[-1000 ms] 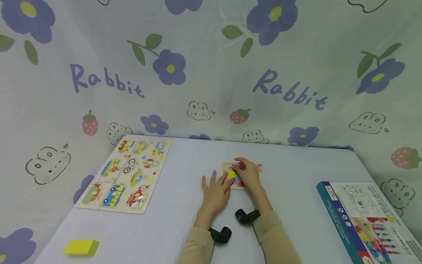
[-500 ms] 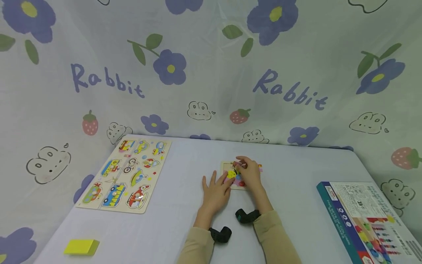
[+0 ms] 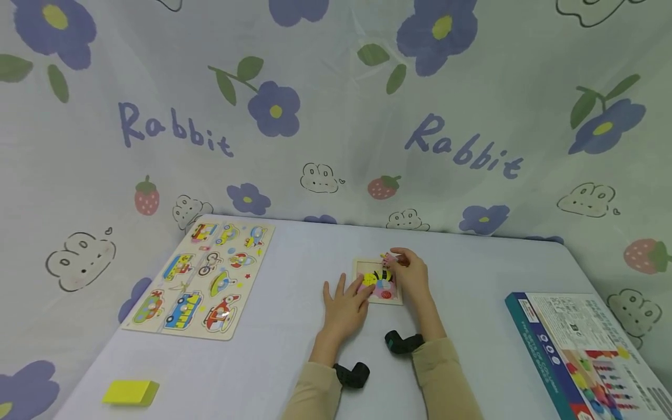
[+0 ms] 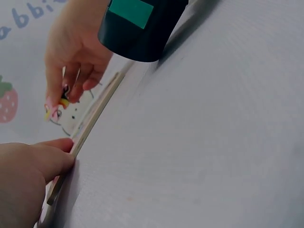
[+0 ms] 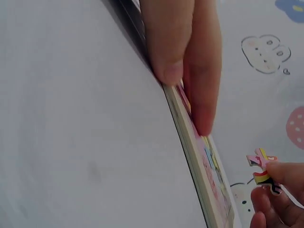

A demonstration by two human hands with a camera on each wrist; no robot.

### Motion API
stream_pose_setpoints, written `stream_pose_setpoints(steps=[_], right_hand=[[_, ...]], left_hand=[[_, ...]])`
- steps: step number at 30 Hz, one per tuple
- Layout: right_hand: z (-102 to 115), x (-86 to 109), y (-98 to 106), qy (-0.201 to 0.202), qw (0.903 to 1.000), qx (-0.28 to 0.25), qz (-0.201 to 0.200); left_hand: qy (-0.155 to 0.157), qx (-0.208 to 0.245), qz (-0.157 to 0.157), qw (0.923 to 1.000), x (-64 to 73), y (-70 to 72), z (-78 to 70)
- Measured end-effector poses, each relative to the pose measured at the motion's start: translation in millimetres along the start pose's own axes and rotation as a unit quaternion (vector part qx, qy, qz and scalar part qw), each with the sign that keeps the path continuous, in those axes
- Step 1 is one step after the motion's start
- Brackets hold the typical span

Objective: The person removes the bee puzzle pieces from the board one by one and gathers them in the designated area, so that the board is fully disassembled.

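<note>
A small wooden-framed jigsaw board (image 3: 388, 303) lies mid-table, showing a yellow bee with black stripes and pink parts; bare wood shows along its top. My left hand (image 3: 343, 312) lies at its left side with fingers spread. In the right wrist view that hand's thumb touches the board's edge while a finger presses on the picture. At the upper right corner, my right hand (image 3: 415, 277) pinches a jigsaw piece (image 5: 262, 178) between thumb and fingertips. The piece is pink, yellow and black, partly covered by the fingers, and is held up above the board in both wrist views.
A larger peg puzzle board (image 3: 238, 291) with vehicle pictures lies at the left. Near the front left sits a yellow block (image 3: 130, 393). A flat box (image 3: 572, 344) occupies the right side. A printed curtain (image 3: 336, 116) hangs behind the table.
My right hand has moved right and away from the bee picture, uncovering more of it. The pink piece seen right of the board no longer shows there. My left hand stays put.
</note>
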State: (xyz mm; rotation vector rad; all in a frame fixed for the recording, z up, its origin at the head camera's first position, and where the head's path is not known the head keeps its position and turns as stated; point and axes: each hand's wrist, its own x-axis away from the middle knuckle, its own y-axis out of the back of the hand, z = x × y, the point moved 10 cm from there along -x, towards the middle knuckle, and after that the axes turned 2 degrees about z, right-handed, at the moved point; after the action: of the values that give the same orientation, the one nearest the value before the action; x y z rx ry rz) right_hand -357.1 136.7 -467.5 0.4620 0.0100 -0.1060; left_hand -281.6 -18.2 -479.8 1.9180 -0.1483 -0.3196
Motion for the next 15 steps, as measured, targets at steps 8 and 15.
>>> stream_pose_setpoints(steps=[8, 15], right_hand=[[-11.7, -2.4, 17.2, -0.021, 0.9968, -0.075, -0.018], [-25.7, -3.2, 40.5, -0.035, 0.9908, -0.111, -0.070]], left_hand=[[0.005, 0.009, 0.003, 0.9999, 0.6, 0.0, -0.1], [0.006, 0.019, 0.003, 0.9998, 0.8, -1.5, 0.3]])
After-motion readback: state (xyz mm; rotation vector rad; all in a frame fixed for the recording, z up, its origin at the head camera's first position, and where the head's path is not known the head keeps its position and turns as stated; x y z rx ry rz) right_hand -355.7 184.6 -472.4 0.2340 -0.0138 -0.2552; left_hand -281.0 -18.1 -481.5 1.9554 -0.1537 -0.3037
